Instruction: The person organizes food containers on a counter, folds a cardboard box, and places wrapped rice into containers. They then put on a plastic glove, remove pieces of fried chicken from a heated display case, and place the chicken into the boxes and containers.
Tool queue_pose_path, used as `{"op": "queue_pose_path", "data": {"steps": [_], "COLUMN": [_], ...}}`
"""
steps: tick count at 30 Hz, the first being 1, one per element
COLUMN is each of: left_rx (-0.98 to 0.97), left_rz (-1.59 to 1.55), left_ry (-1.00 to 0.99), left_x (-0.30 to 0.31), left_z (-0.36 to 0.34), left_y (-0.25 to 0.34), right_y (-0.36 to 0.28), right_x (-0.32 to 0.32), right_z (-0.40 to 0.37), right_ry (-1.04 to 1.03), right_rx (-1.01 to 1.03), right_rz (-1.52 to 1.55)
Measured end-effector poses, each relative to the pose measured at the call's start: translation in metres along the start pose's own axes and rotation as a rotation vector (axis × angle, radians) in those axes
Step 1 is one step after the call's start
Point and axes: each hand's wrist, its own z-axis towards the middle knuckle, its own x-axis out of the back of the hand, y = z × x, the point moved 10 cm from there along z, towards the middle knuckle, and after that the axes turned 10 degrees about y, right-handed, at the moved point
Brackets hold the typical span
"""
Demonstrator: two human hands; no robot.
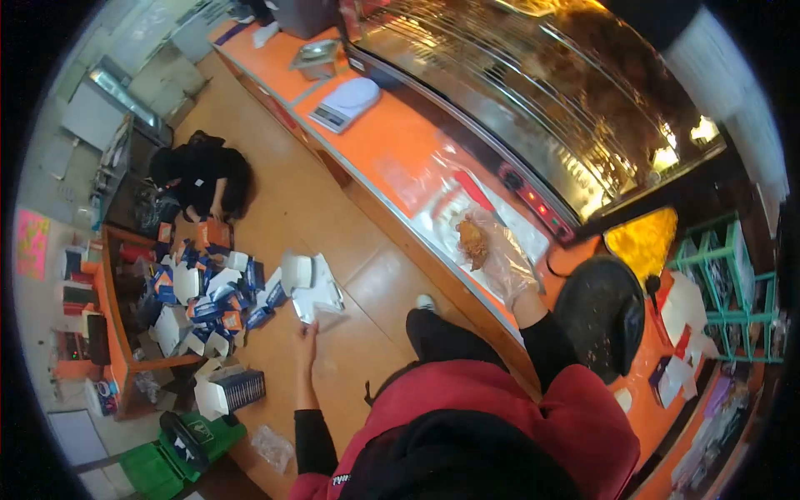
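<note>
My left hand (307,336) is stretched out over the floor, fingers closed at the near edge of an open white carton (316,293) with its lid folded back. My right hand (525,298) reaches over the orange counter, inside a loose clear plastic glove (507,257). A piece of fried chicken (472,242) is at the fingertip end of that glove, over a shiny wrapped surface; the plastic blurs my fingers, but they appear closed on the chicken. Beside it lies a red-handled utensil (473,190).
A heated display cabinet (533,204) stands along the counter, with a white scale (346,104) farther up. Many folded cartons (208,287) are heaped at left, where another person (204,175) crouches. A green bin (154,468) and a dark round pan (600,317) are nearer me.
</note>
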Motion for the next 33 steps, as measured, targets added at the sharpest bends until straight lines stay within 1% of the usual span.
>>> {"op": "queue_pose_path", "data": {"steps": [2, 3, 5, 6, 7, 9, 11, 13, 14, 15, 16, 18, 20, 21, 24, 25, 26, 28, 29, 30, 31, 32, 33], "left_rx": [-0.019, -0.047, -0.098, -0.062, -0.032, -0.220, -0.116, -0.101, -0.094, -0.088, -0.001, 0.177, 0.083, 0.029, -0.068, -0.117, -0.172, -0.314, -0.397, -0.388, -0.373, -0.352, -0.366], "left_rz": [-0.009, 0.020, 0.084, 0.103, 0.123, -0.147, -0.036, 0.086, 0.145, 0.160, 0.095, -0.046, 0.074, 0.131, 0.052, 0.136, 0.121, 0.083, 0.057, 0.043, 0.024, 0.006, -0.031], "left_ry": [0.044, 0.075, 0.138, 0.135, 0.134, 0.326, 0.187, 0.181, 0.177, 0.208, 0.191, 0.144, 0.150, 0.151, -0.033, -0.089, -0.107, -0.113, -0.100, -0.164, -0.226, -0.289, -0.326], "left_x": [0.000, 0.002, 0.011, 0.013, 0.015, 0.041, 0.043, 0.050, 0.050, 0.053, 0.057, 0.053, 0.044, 0.038, 0.000, -0.013, -0.037, -0.056, -0.049, -0.052, -0.058, -0.066, -0.074], "left_z": [0.035, 0.053, 0.091, 0.110, 0.131, 0.161, 0.192, 0.223, 0.239, 0.252, 0.266, 0.286, 0.320, 0.341, 0.412, 0.440, 0.472, 0.522, 0.535, 0.551, 0.565, 0.575, 0.583], "left_y": [0.007, 0.011, 0.015, 0.002, -0.010, 0.005, -0.015, -0.038, -0.046, -0.049, -0.049, -0.048, -0.039, -0.033, -0.002, 0.012, 0.009, 0.055, 0.109, 0.137, 0.161, 0.173, 0.180], "right_y": [-0.011, -0.025, -0.061, -0.081, -0.103, -0.139, -0.173, -0.203, -0.217, -0.236, -0.245, -0.230, -0.231, -0.238, -0.233, -0.226, -0.220, -0.211, -0.217, -0.222, -0.231, -0.238, -0.239], "right_x": [-0.044, -0.070, -0.137, -0.173, -0.206, -0.279, -0.341, -0.402, -0.423, -0.448, -0.461, -0.486, -0.488, -0.486, -0.489, -0.481, -0.475, -0.467, -0.465, -0.460, -0.454, -0.444, -0.429], "right_z": [0.047, 0.070, 0.112, 0.127, 0.138, 0.183, 0.240, 0.311, 0.340, 0.337, 0.359, 0.395, 0.402, 0.405, 0.377, 0.412, 0.432, 0.410, 0.396, 0.379, 0.368, 0.350, 0.347], "right_ry": [-0.026, -0.050, -0.122, -0.157, -0.106, -0.226, -0.162, 0.110, 0.192, 0.322, 0.341, 0.237, 0.245, 0.311, 0.319, 0.298, 0.252, 0.088, 0.128, 0.181, 0.340, 0.488, 0.529], "right_rx": [0.045, 0.152, 0.318, 0.406, 0.466, 0.723, 0.995, 1.239, 1.206, 1.231, 1.256, 1.312, 1.200, 1.223, 1.077, 1.083, 0.974, 0.614, 0.629, 0.664, 0.967, 1.257, 0.950], "right_rz": [-0.094, -0.040, -0.242, -0.341, -0.461, -0.599, -0.939, -1.490, -1.529, -1.716, -1.742, -2.195, -2.158, -2.061, -2.154, -2.189, -2.290, -2.555, -2.596, -2.615, -2.524, -2.380, -2.424]}}
